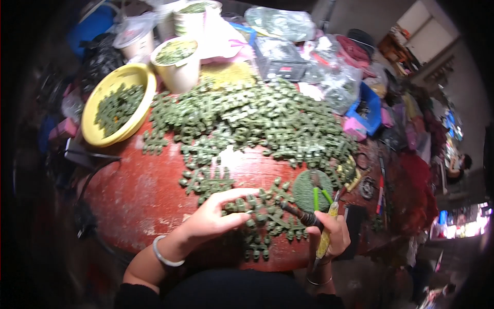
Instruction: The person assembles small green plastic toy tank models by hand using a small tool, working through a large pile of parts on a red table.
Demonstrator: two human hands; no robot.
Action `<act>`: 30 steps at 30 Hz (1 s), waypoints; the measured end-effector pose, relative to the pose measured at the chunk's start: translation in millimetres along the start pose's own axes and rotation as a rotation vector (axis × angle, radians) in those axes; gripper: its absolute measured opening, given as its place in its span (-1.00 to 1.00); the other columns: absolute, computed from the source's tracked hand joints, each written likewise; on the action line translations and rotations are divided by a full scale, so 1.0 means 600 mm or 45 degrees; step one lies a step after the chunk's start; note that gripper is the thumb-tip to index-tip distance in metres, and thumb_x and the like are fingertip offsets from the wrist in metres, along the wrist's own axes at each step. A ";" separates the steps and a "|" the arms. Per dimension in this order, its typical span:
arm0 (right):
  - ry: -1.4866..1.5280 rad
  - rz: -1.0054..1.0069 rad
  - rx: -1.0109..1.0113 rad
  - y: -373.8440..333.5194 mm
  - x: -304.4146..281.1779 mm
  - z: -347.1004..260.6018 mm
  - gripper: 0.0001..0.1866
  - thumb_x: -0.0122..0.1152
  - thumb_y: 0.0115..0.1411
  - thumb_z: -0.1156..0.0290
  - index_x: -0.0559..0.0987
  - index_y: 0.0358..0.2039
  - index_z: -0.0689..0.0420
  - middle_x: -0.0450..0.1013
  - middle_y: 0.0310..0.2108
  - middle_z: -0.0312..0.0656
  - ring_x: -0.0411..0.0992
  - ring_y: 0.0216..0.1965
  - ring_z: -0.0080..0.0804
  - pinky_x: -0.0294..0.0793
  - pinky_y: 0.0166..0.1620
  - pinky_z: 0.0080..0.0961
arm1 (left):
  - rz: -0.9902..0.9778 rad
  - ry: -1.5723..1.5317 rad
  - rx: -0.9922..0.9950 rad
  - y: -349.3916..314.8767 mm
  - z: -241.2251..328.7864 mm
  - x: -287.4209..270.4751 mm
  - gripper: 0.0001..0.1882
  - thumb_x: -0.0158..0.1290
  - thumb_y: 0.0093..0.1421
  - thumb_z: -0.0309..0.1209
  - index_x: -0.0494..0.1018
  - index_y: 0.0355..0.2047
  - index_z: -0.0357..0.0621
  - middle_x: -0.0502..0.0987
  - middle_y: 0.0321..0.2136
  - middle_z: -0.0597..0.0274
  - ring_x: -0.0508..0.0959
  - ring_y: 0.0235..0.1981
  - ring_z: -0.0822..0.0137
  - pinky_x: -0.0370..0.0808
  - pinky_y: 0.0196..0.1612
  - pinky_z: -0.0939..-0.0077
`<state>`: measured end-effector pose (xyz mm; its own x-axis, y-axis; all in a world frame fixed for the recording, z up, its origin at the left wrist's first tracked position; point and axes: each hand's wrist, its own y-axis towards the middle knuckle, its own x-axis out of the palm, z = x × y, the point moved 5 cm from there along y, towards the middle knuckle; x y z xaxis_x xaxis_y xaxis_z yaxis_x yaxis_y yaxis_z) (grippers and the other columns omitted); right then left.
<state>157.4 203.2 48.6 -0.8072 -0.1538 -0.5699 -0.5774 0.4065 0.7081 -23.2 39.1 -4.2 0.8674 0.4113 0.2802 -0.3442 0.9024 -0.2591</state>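
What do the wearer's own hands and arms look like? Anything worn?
Both hands, left and right, are gloveless. Left wrist: smooth, pale, rounded bangle. Right wrist: thinner, light-coloured band. Black sleeves leave the forearms bare. No markings visible on them.

At the far edge of the red desk (pixel 136 195), left of its middle, stood a cream bucket (pixel 177 77), with a lidded white tub (pixel 136 38) beyond it toward the far left corner. A black box (pixel 279 61) sat near the middle of that edge, a clear plastic bag (pixel 280 23) behind it. Toward the far right corner, a blue tray (pixel 367 109) lay tilted beside a pink block (pixel 355 129). A slim red stick (pixel 381 190) lay near the right edge.
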 end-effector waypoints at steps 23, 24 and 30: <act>-0.449 -0.147 0.754 -0.087 -0.193 0.320 -0.74 0.12 0.30 0.41 0.49 -0.04 0.24 0.51 -0.23 0.11 0.49 -0.16 0.14 0.47 -0.08 -0.27 | 0.034 -0.260 -0.126 -0.008 0.008 0.014 -0.45 0.08 0.14 -0.58 0.36 0.18 -0.28 0.53 -0.34 0.29 0.54 -0.41 0.49 0.49 -0.33 0.62; -0.443 -0.151 0.771 -0.089 -0.191 0.313 -0.74 0.12 0.30 0.41 0.50 -0.04 0.24 0.51 -0.23 0.11 0.49 -0.16 0.14 0.47 -0.09 -0.26 | 0.039 -0.260 -0.148 -0.008 0.008 0.015 -0.45 0.08 0.13 -0.58 0.37 0.18 -0.28 0.53 -0.33 0.28 0.54 -0.41 0.49 0.49 -0.33 0.62; -0.595 -0.163 0.555 -0.072 -0.174 0.285 -0.74 0.10 0.29 0.44 0.49 -0.05 0.25 0.50 -0.20 0.16 0.46 -0.14 0.21 0.46 -0.09 -0.19 | 0.075 -0.284 -0.142 -0.008 0.002 0.007 -0.45 0.09 0.12 -0.57 0.38 0.17 -0.27 0.54 -0.33 0.30 0.53 -0.42 0.50 0.48 -0.34 0.62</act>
<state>287.7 355.8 6.5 -0.5401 0.1429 -0.8294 -0.4835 0.7540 0.4447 -18.2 36.7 -1.0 0.7419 0.4920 0.4555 -0.3391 0.8614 -0.3781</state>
